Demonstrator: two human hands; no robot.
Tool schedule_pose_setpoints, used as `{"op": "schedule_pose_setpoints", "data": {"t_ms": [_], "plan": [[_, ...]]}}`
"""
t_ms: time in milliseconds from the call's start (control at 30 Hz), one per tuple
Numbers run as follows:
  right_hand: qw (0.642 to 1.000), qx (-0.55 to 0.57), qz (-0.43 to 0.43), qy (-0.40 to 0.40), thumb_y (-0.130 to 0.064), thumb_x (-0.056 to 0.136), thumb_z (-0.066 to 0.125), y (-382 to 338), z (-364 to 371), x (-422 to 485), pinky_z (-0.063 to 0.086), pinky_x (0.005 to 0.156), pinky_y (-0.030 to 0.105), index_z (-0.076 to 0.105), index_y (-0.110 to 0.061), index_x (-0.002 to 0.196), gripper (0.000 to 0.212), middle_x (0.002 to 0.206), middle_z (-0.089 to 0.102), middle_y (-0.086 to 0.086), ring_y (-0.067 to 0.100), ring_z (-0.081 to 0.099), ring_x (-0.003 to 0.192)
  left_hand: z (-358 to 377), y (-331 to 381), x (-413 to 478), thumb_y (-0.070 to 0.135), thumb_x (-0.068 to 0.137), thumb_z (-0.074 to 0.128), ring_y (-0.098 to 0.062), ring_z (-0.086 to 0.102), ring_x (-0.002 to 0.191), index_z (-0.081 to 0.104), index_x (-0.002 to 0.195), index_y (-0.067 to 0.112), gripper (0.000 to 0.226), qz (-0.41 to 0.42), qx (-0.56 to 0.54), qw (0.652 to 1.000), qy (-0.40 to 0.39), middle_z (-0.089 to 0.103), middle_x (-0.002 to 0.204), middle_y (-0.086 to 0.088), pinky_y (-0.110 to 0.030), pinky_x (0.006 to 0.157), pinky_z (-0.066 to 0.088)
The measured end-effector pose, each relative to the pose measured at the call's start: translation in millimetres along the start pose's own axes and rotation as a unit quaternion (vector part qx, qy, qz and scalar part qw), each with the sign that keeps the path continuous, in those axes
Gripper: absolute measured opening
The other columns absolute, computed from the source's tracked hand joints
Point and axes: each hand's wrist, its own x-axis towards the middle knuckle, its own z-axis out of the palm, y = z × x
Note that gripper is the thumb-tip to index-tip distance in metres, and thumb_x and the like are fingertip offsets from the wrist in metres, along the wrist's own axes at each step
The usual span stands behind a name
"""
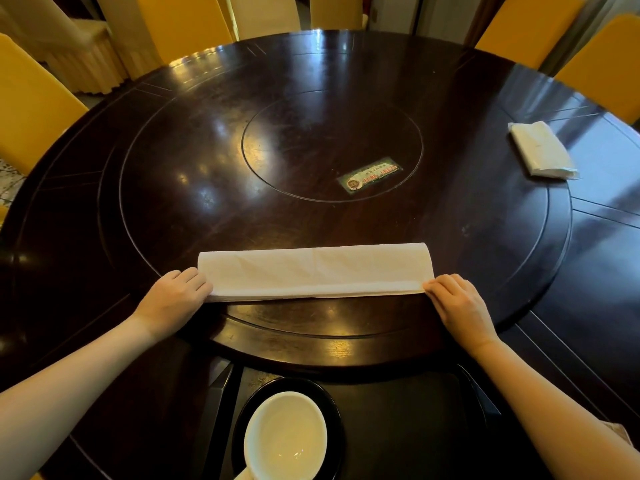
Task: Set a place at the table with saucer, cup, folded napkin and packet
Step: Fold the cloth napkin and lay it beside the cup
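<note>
A white napkin (315,271) lies folded into a long strip on the near part of the dark turntable (242,220). My left hand (176,299) pinches its near left corner and my right hand (460,303) pinches its near right corner. Below, near the table's front edge, a white cup (285,434) stands empty on a black saucer (332,417), its handle pointing towards me. A white plastic-wrapped packet (540,150) lies far to the right on the turntable's edge.
The round dark wooden table (588,271) fills the view, with a small printed label (370,174) on its centre disc. Yellow-covered chairs (31,105) stand around it at the left, back and right.
</note>
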Motion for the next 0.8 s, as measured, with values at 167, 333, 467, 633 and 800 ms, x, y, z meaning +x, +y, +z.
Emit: {"op": "schedule_pose_setpoints", "data": {"t_ms": [167,333,467,633,800], "plan": [[1.000,-0.003,0.003,-0.003,-0.002,0.072,0.076,0,0,0,0.056,0.065,0.038,0.070,-0.003,0.091,0.019,0.087,0.069,0.012,0.027,0.064,0.074,-3,2,6,-0.003,0.055,0.081,-0.029,0.058,0.059,0.063,0.070,0.006,0.025,-0.018,0.020,0.999,0.019,0.060,0.067,-0.012,-0.032,0.048,0.044],[1.000,-0.009,0.001,-0.009,-0.004,0.072,0.077,2,1,-1,0.056,0.065,0.038,0.070,-0.004,0.091,0.020,0.087,0.069,0.011,0.027,0.064,0.074,11,15,-7,-0.001,0.066,0.074,-0.030,0.057,0.062,0.063,0.075,0.004,0.015,-0.051,0.037,0.998,0.007,0.061,0.070,-0.013,-0.036,0.053,0.045],[1.000,-0.007,0.001,-0.014,-0.004,0.073,0.076,2,0,-1,0.055,0.065,0.038,0.070,-0.005,0.091,0.019,0.087,0.068,0.011,0.027,0.064,0.075,14,23,-15,0.017,0.080,0.058,-0.029,0.057,0.068,0.065,0.083,0.004,0.015,-0.075,0.030,0.997,-0.005,0.062,0.074,-0.011,-0.038,0.060,0.044],[1.000,-0.008,-0.011,-0.020,-0.004,0.072,0.077,1,-2,1,0.055,0.066,0.035,0.070,-0.005,0.089,0.019,0.086,0.068,0.010,0.026,0.064,0.073,-9,35,15,0.037,0.090,0.035,-0.028,0.055,0.061,0.066,0.061,0.003,0.054,-0.187,0.013,0.982,-0.035,0.060,0.059,-0.013,-0.039,0.065,0.038],[1.000,-0.014,-0.014,-0.018,-0.004,0.070,0.078,1,-2,2,0.055,0.065,0.035,0.070,-0.004,0.089,0.021,0.085,0.068,0.011,0.025,0.064,0.073,-32,84,105,0.023,0.088,0.036,-0.037,0.060,0.097,0.062,0.110,0.006,0.038,-0.188,-0.130,0.965,0.130,0.064,0.104,-0.018,-0.045,0.088,0.036]]}}
